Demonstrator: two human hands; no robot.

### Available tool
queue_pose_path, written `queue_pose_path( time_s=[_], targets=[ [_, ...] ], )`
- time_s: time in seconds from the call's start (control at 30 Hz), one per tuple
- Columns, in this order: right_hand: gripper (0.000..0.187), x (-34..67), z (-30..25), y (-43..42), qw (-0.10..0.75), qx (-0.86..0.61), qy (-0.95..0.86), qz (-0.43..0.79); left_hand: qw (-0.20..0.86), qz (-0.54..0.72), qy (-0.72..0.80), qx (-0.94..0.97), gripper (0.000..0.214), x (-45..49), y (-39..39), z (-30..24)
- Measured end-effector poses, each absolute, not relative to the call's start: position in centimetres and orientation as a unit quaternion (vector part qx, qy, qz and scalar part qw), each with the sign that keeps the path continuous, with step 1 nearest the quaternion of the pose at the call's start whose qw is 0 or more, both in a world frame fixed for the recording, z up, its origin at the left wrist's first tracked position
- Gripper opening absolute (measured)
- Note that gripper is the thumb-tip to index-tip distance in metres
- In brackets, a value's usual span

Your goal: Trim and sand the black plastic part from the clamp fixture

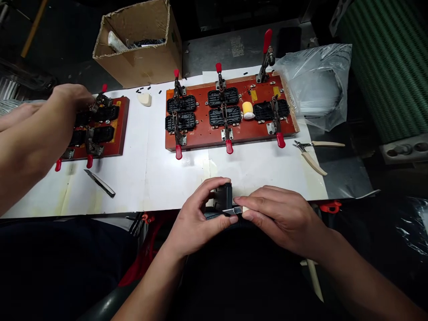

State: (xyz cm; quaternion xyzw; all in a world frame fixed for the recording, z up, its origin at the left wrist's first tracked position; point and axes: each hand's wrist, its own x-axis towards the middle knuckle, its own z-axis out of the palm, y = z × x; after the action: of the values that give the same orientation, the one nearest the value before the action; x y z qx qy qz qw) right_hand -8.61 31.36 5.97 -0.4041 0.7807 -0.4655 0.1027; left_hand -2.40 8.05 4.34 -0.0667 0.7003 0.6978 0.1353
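1. While the left hand (197,218) pinches the black plastic part (224,195), thumb beneath and fingers curled over its top, I read the right hand (277,214) as closed around a small blade (233,209). The blade's bright tip lies against the part's lower edge.
2. Both hands meet around the part at the near edge of the white table sheet (150,178). That puts it well apart from the fixture board (200,138) farther back.
3. I judge the step in hand to be trimming or scraping one edge of the part. I cannot tell whether the blade bites or only rests there.
4. On the fixture board, similar black pieces sit under red-handled toggle clamps (229,146), and a yellow roll (248,109) stands between two of them.
5. Cutters (314,154) lie on the sheet to the right of the board, near a clear plastic bag (317,80). A cardboard box (140,62) stands behind, to the left.
6. At the far left a co-worker's hand (72,96) rests on a second board (122,125), with a knife (100,183) lying on the sheet near it.
7. Any further stroke, to my eye, calls for a firm left-hand pinch, with the fingertips kept out of the blade's path. The blade should run at a shallow angle along the edge.
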Motion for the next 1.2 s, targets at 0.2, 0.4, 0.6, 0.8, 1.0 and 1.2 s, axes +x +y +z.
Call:
queue_pose_path(
  time_s=[0.2,0.4,0.6,0.8,1.0,1.2],
  targets=[
    [0.025,-10.3,4.6,31.9,0.051,-0.276,0.856,-0.434,0.17,0.699,0.694,-0.023,0.061,-2.0,8.5,4.9],
    [0.023,-10.3,4.9,32.1,0.135,-0.178,0.853,-0.472,0.179,0.699,0.692,-0.007,0.06,-2.0,8.6,4.8],
    [0.042,-9.1,5.8,30.5,0.314,-0.131,0.762,-0.551,0.154,0.661,0.734,0.039,0.061,-2.2,9.2,4.6],
    [0.019,-9.3,4.2,30.7,0.218,-0.062,0.773,-0.593,0.173,0.671,0.721,0.004,0.061,-1.7,8.9,4.1],
    [0.029,-9.0,3.9,29.8,0.279,-0.04,0.706,-0.649,0.223,0.713,0.665,-0.013,0.062,-1.8,9.4,4.4],
    [0.023,-8.5,2.5,30.9,0.233,-0.066,0.737,-0.631,0.162,0.806,0.563,-0.082,0.077,-1.7,9.3,4.1]
  ],
)
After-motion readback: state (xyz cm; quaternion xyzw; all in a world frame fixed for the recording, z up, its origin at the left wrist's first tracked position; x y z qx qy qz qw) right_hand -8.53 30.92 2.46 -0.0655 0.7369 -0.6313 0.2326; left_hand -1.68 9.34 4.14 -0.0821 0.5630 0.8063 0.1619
